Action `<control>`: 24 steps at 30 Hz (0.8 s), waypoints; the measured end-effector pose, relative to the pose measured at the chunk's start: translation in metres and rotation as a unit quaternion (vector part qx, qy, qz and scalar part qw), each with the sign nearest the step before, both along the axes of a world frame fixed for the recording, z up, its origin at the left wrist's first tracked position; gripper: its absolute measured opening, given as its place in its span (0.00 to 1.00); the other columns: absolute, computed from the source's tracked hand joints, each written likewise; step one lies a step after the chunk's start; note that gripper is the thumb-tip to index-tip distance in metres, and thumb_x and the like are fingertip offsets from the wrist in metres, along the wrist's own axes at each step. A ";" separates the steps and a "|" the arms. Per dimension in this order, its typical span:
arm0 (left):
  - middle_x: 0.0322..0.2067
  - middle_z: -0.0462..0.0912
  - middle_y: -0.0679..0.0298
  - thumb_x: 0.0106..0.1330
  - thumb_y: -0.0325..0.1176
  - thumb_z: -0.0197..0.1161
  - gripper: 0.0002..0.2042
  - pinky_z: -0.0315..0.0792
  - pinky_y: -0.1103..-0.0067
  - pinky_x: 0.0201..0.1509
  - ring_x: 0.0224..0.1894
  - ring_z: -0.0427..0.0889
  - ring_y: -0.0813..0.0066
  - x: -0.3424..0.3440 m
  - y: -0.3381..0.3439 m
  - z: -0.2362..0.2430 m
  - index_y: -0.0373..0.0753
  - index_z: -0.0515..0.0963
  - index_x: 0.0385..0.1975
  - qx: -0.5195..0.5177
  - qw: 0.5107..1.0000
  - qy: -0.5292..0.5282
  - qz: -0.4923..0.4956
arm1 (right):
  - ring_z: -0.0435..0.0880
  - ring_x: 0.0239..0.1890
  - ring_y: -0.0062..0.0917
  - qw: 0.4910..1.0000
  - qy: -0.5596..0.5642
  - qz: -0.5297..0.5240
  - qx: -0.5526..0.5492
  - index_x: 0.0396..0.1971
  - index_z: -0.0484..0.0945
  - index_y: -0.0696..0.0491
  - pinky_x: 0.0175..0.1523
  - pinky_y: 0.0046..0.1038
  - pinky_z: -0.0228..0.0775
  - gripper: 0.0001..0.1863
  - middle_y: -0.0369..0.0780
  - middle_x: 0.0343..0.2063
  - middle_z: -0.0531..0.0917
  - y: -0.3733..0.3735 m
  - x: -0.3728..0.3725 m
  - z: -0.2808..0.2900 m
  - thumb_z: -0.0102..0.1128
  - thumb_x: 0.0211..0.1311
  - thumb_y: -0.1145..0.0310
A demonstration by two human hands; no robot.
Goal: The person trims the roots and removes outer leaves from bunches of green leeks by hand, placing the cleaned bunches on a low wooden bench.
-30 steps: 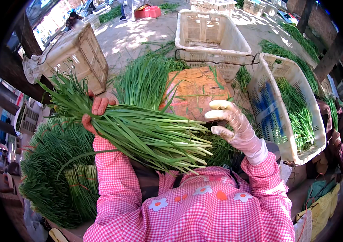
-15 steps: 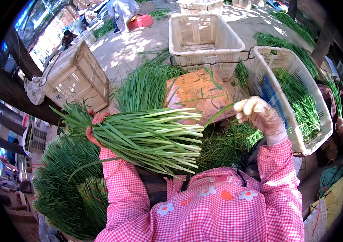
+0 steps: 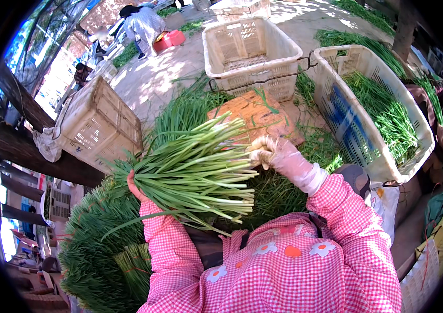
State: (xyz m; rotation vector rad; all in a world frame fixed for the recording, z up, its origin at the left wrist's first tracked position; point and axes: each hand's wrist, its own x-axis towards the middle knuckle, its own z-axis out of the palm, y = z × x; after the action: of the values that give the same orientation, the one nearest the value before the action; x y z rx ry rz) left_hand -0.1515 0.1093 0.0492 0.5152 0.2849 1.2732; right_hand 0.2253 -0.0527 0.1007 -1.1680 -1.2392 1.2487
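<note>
My left hand (image 3: 136, 185) is wrapped round a thick bunch of garlic chives (image 3: 195, 175), gripping it on the leafy side. The pale stem ends fan out to the right above my lap. Right at those ends, my gloved right hand (image 3: 267, 153) has its fingers pinched together; what lies between them is too small to tell. Behind the bunch sits a worn orange board (image 3: 271, 116) with a few loose leaves on it. More chives (image 3: 182, 112) lie in a heap left of the board.
An upright white crate (image 3: 253, 70) stands beyond the board. To the right, another crate (image 3: 354, 117) holds loose greens (image 3: 383, 120). A tipped crate (image 3: 99, 122) is at the left, above piled chive bundles (image 3: 96, 245). Trimmings (image 3: 271, 201) cover the ground before me. A person (image 3: 143, 28) crouches far off.
My right hand has moved left and down to the stem ends; the green blade at its fingers no longer shows there. The bunch has tilted, its upper stems now higher. The view has shifted slightly.
</note>
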 end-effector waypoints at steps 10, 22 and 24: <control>0.38 0.79 0.58 0.57 0.44 0.51 0.17 0.74 0.68 0.44 0.39 0.77 0.61 0.018 -0.014 0.008 0.39 0.74 0.37 -0.130 0.959 0.129 0.218 | 0.69 0.25 0.12 0.980 0.013 -0.193 0.041 0.37 0.72 0.55 0.33 0.15 0.63 0.07 0.32 0.24 0.74 0.007 0.047 -0.009 0.47 0.60 0.73; 0.44 0.76 0.55 0.60 0.43 0.47 0.17 0.70 0.61 0.51 0.45 0.75 0.56 0.010 -0.011 0.006 0.42 0.70 0.45 -0.071 0.997 0.038 -0.021 | 0.72 0.32 0.14 0.988 0.143 -0.003 0.050 0.44 0.69 0.54 0.40 0.17 0.64 0.15 0.34 0.29 0.75 0.013 0.000 -0.006 0.55 0.59 0.65; 0.43 0.77 0.55 0.54 0.43 0.52 0.21 0.69 0.61 0.51 0.45 0.75 0.56 0.025 -0.019 0.023 0.37 0.72 0.45 -0.080 0.994 0.078 -0.006 | 0.68 0.25 0.11 0.994 0.066 -0.075 0.033 0.35 0.73 0.53 0.32 0.13 0.60 0.10 0.30 0.24 0.74 0.012 0.011 -0.001 0.53 0.60 0.63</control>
State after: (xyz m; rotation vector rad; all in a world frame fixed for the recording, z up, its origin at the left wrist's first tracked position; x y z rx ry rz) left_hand -0.1264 0.0905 0.0717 0.4787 0.5109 1.1884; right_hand 0.2360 -0.0404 0.0997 -1.0914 -1.0669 1.1461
